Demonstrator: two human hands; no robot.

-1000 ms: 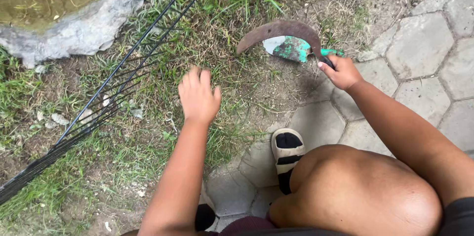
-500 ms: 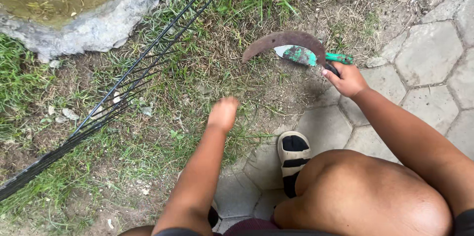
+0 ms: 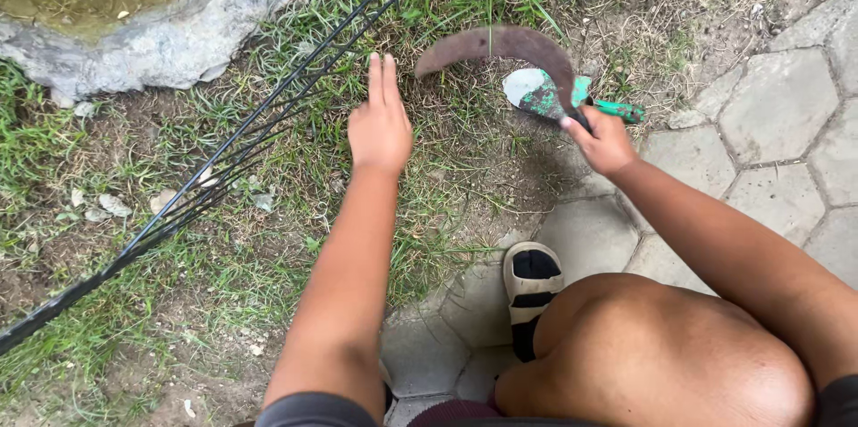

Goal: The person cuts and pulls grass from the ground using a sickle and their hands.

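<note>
Down on the ground: a person is crouching where the grey paving stones [image 3: 778, 123] are meeting the grass patch [image 3: 447, 168].
Right hand: the right hand [image 3: 603, 139] is closing tight around the handle of a rusty curved sickle [image 3: 500, 45], and the blade is arching over the grass toward the other hand.
Left hand: the left hand [image 3: 380, 128] is lying open and flat, fingers straight, holding nothing and hovering over or pressing the grass; I cannot tell which.
Danger: the sickle tip is sitting near the left hand's fingers, so a swing that way could be cutting them.
More danger: the foot in the sandal [image 3: 529, 288] is resting close behind, so a pull back could be catching it.
Green trowel [image 3: 554, 96]: it is lying under the blade and could be getting knocked.
Edges: the black wire fence [image 3: 250, 146] is blocking the left side, with the big rock [image 3: 161, 43] behind it.
Open room: the grass between fence and stones is giving a narrow space for moving.
</note>
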